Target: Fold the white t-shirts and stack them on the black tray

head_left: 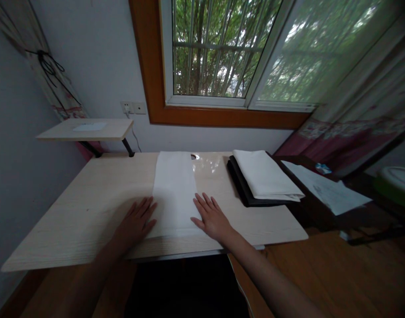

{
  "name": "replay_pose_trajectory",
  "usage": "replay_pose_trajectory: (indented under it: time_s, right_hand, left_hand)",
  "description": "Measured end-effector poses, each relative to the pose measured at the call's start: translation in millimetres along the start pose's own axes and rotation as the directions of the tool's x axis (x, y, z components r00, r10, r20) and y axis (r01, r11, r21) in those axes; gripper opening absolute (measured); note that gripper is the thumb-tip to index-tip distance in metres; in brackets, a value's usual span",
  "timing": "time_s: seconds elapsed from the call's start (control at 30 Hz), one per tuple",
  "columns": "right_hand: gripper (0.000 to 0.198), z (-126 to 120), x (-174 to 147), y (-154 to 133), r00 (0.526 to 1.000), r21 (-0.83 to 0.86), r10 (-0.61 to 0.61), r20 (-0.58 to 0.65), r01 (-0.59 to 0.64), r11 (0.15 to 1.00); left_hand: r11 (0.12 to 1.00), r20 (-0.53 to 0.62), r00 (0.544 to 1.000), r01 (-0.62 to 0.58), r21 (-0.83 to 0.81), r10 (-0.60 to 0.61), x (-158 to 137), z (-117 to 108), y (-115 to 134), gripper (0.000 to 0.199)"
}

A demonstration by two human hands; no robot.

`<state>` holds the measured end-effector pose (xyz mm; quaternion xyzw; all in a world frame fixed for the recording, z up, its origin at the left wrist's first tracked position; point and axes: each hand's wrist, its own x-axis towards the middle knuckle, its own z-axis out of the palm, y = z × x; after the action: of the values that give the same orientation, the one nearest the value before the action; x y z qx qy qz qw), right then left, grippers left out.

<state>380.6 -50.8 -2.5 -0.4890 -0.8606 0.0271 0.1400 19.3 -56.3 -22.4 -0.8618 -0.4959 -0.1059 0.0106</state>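
A white cloth point(174, 190), folded into a long strip, lies flat on the pale wooden desk point(99, 198) in front of me. At its left edge rests my left hand point(136, 221), palm down with the fingers stretched out. My right hand point(211, 216) lies on the opposite edge, its fingers spread and thumb reaching over the cloth. Neither hand grips anything. To the right, a folded white cloth point(265, 174) sits on top of a folded black cloth point(238, 185).
A small raised shelf point(112, 132) with a paper point(89, 126) on it stands at the desk's back left. Wall sockets point(132, 107) with a cable are behind it. Right of the desk, papers point(324, 185) lie on a dark surface. A window point(227, 48) is ahead.
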Motion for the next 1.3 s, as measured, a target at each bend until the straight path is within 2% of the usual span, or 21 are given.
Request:
replay_pose_trajectory:
  time_s: [0.07,0.17,0.23,0.3,0.43,0.57,0.77,1.03,1.13,1.3]
  right_hand:
    - [0.065,-4.4,-4.9,11.3,0.998,0.051,-0.067,0.017,0.066,0.997]
    - [0.046,-7.3,-8.4,26.5,0.993,0.159,-0.118,-0.018,0.119,0.98]
    - [0.034,-7.4,-9.0,33.4,0.99,0.241,-0.109,-0.084,0.127,0.962]
    - [0.031,-7.5,-8.9,36.8,0.986,0.307,-0.102,-0.13,0.137,0.942]
    - [0.027,-9.0,-8.2,37.2,0.985,0.339,-0.121,-0.125,0.157,0.927]
    - [0.028,-9.1,-8.0,38.1,0.984,0.323,-0.149,-0.098,0.174,0.93]
    - [0.027,-11.4,-8.1,39.0,0.982,0.322,-0.188,-0.032,0.188,0.928]
    - [0.038,-12.8,-6.4,39.1,0.965,0.398,-0.262,0.035,0.227,0.889]
    - [0.033,-10.1,-7.3,39.9,0.963,0.384,-0.268,0.036,0.234,0.893]
    - [0.018,-9.3,-8.2,38.4,0.965,0.376,-0.259,0.034,0.228,0.898]
  left_hand:
    - [0.998,0.01,0.999,-0.053,-0.043,0.053,-7.1,-6.2,-6.4,0.053]
    - [0.984,0.012,0.994,-0.106,-0.143,0.109,-15.6,-17.7,-12.0,0.04]
    - [0.971,-0.011,0.994,-0.105,-0.214,0.105,-19.7,-22.7,-13.6,0.035]
    - [0.958,-0.048,0.996,-0.09,-0.273,0.08,-21.8,-24.2,-14.0,0.035]
    - [0.94,-0.108,0.993,-0.071,-0.334,0.036,-20.4,-23.7,-12.0,0.035]
    - [0.941,-0.091,0.995,-0.058,-0.332,0.03,-16.8,-27.3,-8.5,0.032]
    - [0.94,-0.054,0.992,-0.128,-0.315,0.117,-14.7,-28.5,-10.1,0.032]
    - [0.954,-0.084,0.986,-0.164,-0.253,0.147,-14.7,-16.2,-15.9,0.054]
    - [0.956,-0.071,0.983,-0.18,-0.232,0.168,-16.0,-13.1,-17.1,0.049]
    - [0.955,-0.074,0.982,-0.187,-0.231,0.174,-18.6,-12.9,-16.8,0.057]
